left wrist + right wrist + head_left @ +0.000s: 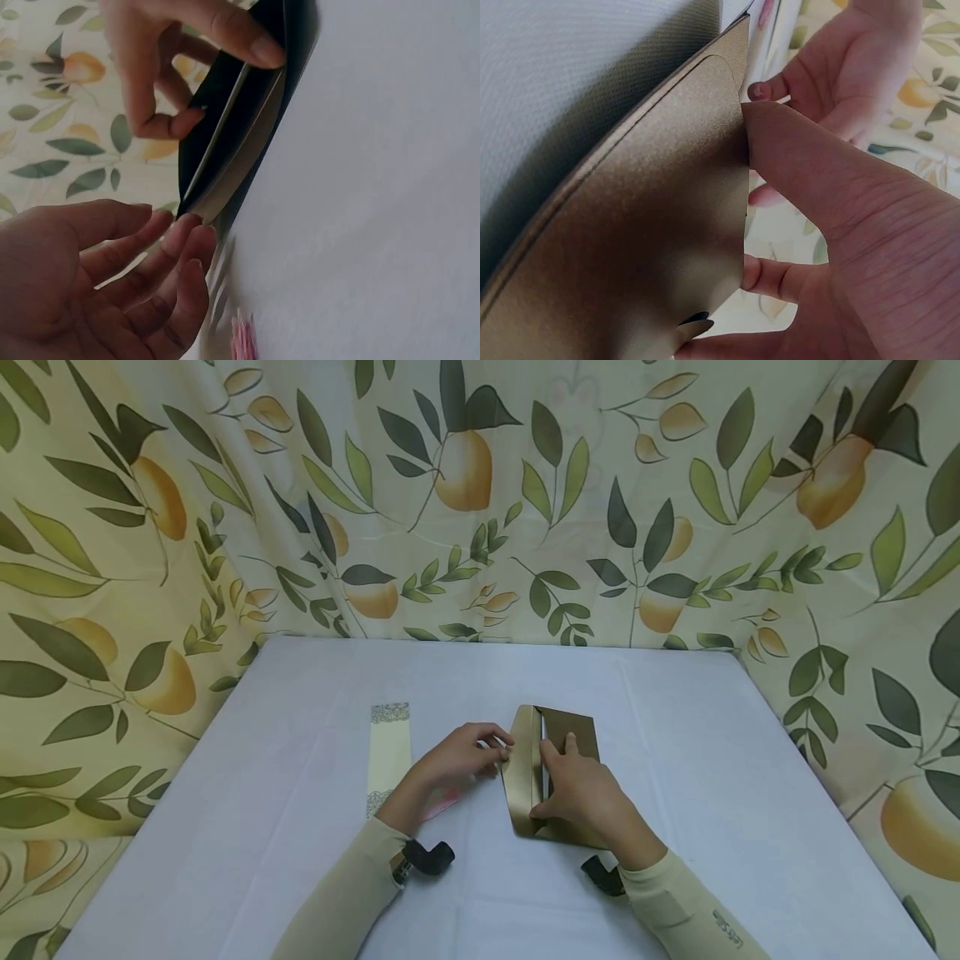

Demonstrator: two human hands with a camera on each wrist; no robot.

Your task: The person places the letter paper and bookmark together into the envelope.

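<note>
A person's two bare hands work at a gold envelope [570,724], which lies just right of centre on a white surface [660,710], its flap [522,777] folded out towards the left of the frame. The right hand [588,792] is bent over the mouth, thumb and fingers spread along it, gripping the edge of the pocket and parting it. The left hand [463,756], near the middle of the frame, has loosely curled fingers with gaps between them; their tips meet the flap's outer edge, with no firm hold to be seen. The left wrist view looks into the gaping mouth, where a pale layer [247,154] shows; whether it is a card or the envelope's lining, I cannot tell. Left of centre lies a cream strip [389,747] with silvery glitter bands at its ends, and a pink-patterned piece [441,803] is partly hidden below the left hand. The step in hand appears to be opening the envelope and getting at its pocket. The next move seems to call for the right hand to hold the mouth apart while the left steadies the flap, without creasing the paper.
</note>
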